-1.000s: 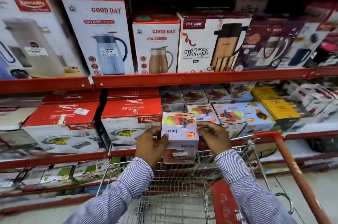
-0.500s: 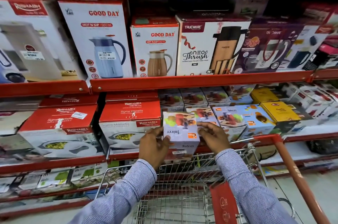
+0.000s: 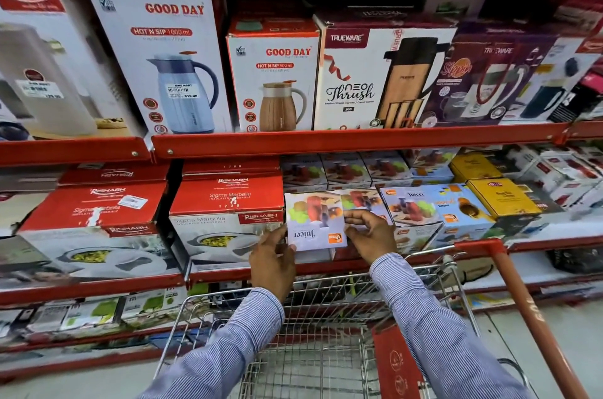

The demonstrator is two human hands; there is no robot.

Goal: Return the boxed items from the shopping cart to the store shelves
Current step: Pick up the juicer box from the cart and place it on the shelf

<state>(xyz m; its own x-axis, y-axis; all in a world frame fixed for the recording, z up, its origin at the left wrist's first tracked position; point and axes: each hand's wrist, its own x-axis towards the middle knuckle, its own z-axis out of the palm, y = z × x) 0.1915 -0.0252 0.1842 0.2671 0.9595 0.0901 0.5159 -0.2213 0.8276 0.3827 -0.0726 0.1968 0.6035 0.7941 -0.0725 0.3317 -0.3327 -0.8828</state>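
A small lilac Juicer box (image 3: 315, 222) with fruit pictures sits at the front edge of the middle shelf (image 3: 326, 266), between a red Rishabh casserole box (image 3: 225, 219) and more Juicer boxes (image 3: 411, 206). My left hand (image 3: 272, 263) grips its lower left corner. My right hand (image 3: 370, 234) holds its right side. Both arms in striped sleeves reach over the wire shopping cart (image 3: 326, 333), whose visible basket looks bare.
The upper shelf carries tall Good Day (image 3: 163, 56) and Trueware flask boxes (image 3: 375, 72). Yellow boxes (image 3: 499, 199) stand right of the juicers. The cart's red handle (image 3: 522, 300) slants down on the right. Lower shelves hold more packs.
Both hands have lifted the Juicer box up out of the cart and pushed it forward onto the middle shelf edge.
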